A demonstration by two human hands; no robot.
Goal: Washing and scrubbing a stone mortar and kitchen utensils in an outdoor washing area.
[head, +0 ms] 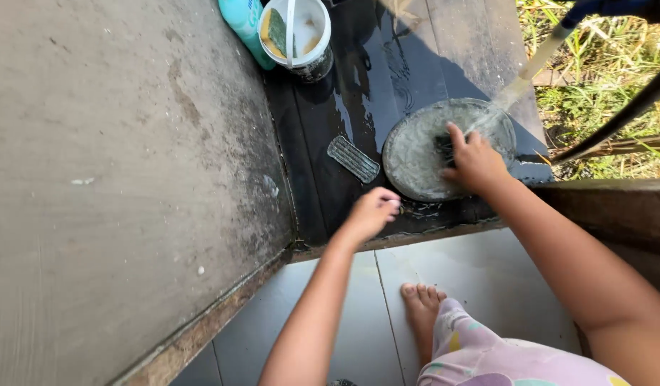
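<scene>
**A:** What lies at the left of the view?

**B:** A grey concrete wall (122, 164). At its top edge stand a teal bottle (245, 25) and a white tub (298, 34) holding a yellow-green sponge (275, 32), both on the wet dark planks (387, 64).

**A:** And further right?

**B:** A small ribbed clear piece (353, 159) lies flat on the planks, its long axis running diagonally, between the wall and the round pan (416, 154). The left hand (371, 213) hovers near the planks' front edge, fingers curled in loosely and grasping nothing that shows; it sits just short of the pan's near-left rim, and the ribbed piece lies just beyond it.

**A:** Which hand is on the pan?

**B:** The right hand (474, 163). It rests inside the pan, fingers bent down onto a dark scrubber (444, 146), probably a scouring pad, though most of it is hidden. A water stream (519, 84) from the upper right lands in the pan just past the fingertips.

**A:** Below?

**B:** A bare foot (421, 311) stands on the pale floor tiles (480, 275).
</scene>
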